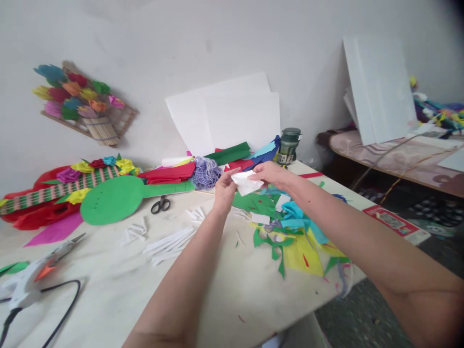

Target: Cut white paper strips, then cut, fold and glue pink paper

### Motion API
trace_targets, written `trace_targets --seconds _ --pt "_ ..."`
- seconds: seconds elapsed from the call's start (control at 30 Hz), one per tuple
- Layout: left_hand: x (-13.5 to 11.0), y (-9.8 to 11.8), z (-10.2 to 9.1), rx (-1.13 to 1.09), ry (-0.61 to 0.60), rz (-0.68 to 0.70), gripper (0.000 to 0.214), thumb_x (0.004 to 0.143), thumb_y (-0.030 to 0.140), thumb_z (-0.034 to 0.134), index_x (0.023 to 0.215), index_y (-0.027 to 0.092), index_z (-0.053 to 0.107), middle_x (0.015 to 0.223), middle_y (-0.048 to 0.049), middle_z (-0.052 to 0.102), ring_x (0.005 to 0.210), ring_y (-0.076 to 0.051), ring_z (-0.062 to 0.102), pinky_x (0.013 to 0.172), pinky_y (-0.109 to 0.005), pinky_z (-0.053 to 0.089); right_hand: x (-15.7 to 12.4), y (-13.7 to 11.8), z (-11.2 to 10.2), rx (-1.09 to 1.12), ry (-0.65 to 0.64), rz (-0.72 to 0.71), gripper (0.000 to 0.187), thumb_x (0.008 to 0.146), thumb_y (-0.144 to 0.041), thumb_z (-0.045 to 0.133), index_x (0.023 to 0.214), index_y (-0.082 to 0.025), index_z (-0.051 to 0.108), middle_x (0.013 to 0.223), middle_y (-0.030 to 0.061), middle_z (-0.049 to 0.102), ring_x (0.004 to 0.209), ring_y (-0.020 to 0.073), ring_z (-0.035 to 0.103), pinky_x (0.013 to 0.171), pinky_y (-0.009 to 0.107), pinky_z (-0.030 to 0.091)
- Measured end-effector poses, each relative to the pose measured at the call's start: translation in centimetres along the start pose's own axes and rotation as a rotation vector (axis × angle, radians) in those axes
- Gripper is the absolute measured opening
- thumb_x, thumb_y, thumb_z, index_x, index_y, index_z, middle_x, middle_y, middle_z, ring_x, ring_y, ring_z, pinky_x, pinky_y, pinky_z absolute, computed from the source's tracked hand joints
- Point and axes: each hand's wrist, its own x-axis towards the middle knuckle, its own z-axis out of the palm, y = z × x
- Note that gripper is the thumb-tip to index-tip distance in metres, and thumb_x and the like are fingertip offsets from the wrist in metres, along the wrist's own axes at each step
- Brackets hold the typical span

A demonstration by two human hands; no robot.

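Note:
Between my two hands, above the far part of the table, is a small piece of white paper (248, 183). My left hand (225, 187) pinches its left edge, the index finger reaching over the top. My right hand (267, 174) is closed on the upper right side of the same piece. Just behind my left hand lies a tangle of purple yarn (206, 173). Below the paper spreads a heap of green scraps (256, 205) with blue and yellow pieces. White rolled paper sticks (170, 244) lie left of my left forearm.
Black scissors (161, 205) rest beside a green banjo-shaped cutout (112, 199). A glue gun (27, 285) with a black cord is at the left front. Folded red paper (170, 173) and a dark green jar (289, 146) stand toward the wall. White boards (232, 116) lean there.

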Motion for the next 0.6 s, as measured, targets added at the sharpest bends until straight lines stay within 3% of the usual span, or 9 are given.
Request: trace_targets --seconds 0.07,0.17,0.3,0.43,0.6 --pt "0.1 0.3 -0.4 -0.106 0.009 -0.127 0.043 0.061 0.033 0.061 0.101 0.016 0.060 0.072 -0.0030 0.065 0.061 -0.014 0.060 0.058 -0.027 0.047 0.4 0.0 0.2 -0.029 0.060 -0.028 0.017 0.061 -0.022 0.071 0.063 -0.013 0.056 0.041 -0.0022 0.053 0.034 0.0088 0.047 0.033 0.019 0.035" --pt "0.0 0.3 -0.8 -0.140 0.009 -0.256 0.043 0.065 0.047 0.059 0.092 0.013 0.061 0.068 -0.0044 0.063 0.059 -0.015 0.060 0.054 -0.027 0.047 0.5 -0.1 0.7 -0.083 0.097 -0.065 0.020 0.059 -0.023 0.072 0.060 -0.014 0.055 0.039 -0.0044 0.049 0.034 0.0076 0.044 0.033 0.018 0.032" --pt "-0.4 -0.4 -0.8 -0.049 0.035 -0.173 0.035 0.057 0.041 0.071 0.072 0.012 0.060 0.059 -0.0019 0.060 0.052 -0.012 0.055 0.051 -0.023 0.043 0.0 -0.3 1.8 -0.109 0.109 -0.097 0.022 0.060 -0.029 0.071 0.061 -0.015 0.055 0.042 -0.0046 0.049 0.037 0.0064 0.042 0.035 0.018 0.031" --pt "-0.6 -1.0 -0.5 0.016 0.069 -0.032 0.028 0.060 0.038 0.070 0.066 0.014 0.057 0.055 0.0012 0.057 0.050 -0.010 0.051 0.048 -0.020 0.039 -0.5 -0.3 2.7 -0.039 0.105 -0.090 0.029 0.066 -0.043 0.064 0.063 -0.016 0.055 0.046 -0.0029 0.049 0.039 0.0071 0.040 0.037 0.019 0.029" --pt "-0.9 -0.6 0.2 0.052 0.096 -0.074 0.029 0.066 0.043 0.065 0.070 0.015 0.057 0.057 0.0003 0.055 0.048 -0.010 0.049 0.047 -0.022 0.043 0.2 -0.4 3.4 -0.210 0.304 -0.210 0.029 0.067 -0.040 0.061 0.054 -0.016 0.051 0.046 -0.0033 0.044 0.045 0.0083 0.039 0.042 0.021 0.027"
